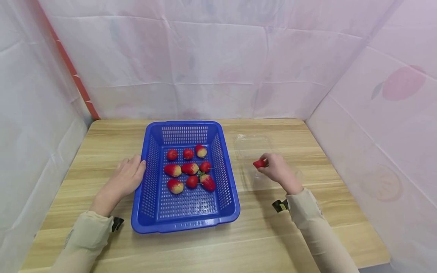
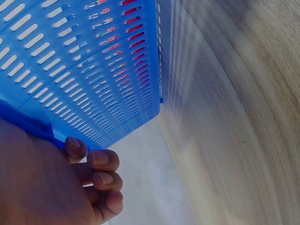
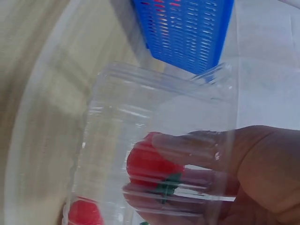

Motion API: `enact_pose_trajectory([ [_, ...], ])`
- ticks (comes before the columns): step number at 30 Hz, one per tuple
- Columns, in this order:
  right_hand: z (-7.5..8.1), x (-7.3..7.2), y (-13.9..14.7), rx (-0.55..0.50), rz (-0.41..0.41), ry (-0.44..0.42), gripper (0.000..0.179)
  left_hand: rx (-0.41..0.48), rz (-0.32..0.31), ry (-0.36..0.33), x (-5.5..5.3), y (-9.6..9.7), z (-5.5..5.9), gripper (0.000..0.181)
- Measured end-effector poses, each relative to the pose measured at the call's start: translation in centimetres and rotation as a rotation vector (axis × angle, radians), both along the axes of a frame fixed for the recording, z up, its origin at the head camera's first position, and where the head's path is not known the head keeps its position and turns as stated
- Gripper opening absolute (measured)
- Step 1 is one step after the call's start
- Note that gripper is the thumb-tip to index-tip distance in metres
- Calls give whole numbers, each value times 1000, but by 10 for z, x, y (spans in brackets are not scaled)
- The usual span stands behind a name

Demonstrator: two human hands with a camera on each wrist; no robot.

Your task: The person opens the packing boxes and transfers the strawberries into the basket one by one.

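A blue plastic basket (image 1: 186,224) stands on the table, holding several red and red-yellow strawberries and small red round fruits. At its left rim is my left hand (image 1: 126,176); in the left wrist view its fingers (image 2: 107,180) curl under the rim, while the thumb is hidden there. My right hand (image 1: 278,170) pinches a red strawberry (image 3: 147,161) with green leaves, seen through the wall of a clear plastic box (image 3: 110,112). Another red strawberry (image 3: 84,213) shows low in the right wrist view, partly cut off by the frame.
The wooden table (image 1: 191,254) carries the basket at centre-left and the clear box to its right. White printed sheets (image 1: 211,68) hang behind and on both sides. A red strip (image 1: 68,57) runs down the left back corner.
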State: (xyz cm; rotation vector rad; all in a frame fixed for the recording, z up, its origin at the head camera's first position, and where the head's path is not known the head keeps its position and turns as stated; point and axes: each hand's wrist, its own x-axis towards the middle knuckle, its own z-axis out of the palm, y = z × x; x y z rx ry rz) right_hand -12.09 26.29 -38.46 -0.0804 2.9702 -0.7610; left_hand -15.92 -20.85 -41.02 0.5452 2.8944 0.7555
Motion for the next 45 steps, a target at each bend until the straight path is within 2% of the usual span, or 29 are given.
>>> enact_pose_trajectory([
  [10, 15, -3, -3, -31, 8, 45, 28, -1, 0, 8, -1, 0, -2, 36],
  [20, 28, -4, -2, -92, -26, 5, 30, 3, -3, -13, 1, 2, 1, 37],
  [24, 36, -4, -4, -85, -25, 38, 30, 2, -1, -17, 1, 1, 0, 38],
  [32, 51, -2, -17, -62, -2, 74, 30, -15, 2, -8, 0, 1, 2, 38],
  [39, 60, -3, -34, -92, 2, 56, 28, -40, 15, -2, 1, -1, 3, 39],
  [45, 67, -5, -50, -77, 39, 112, 24, -76, 25, 24, 1, 1, 6, 37],
])
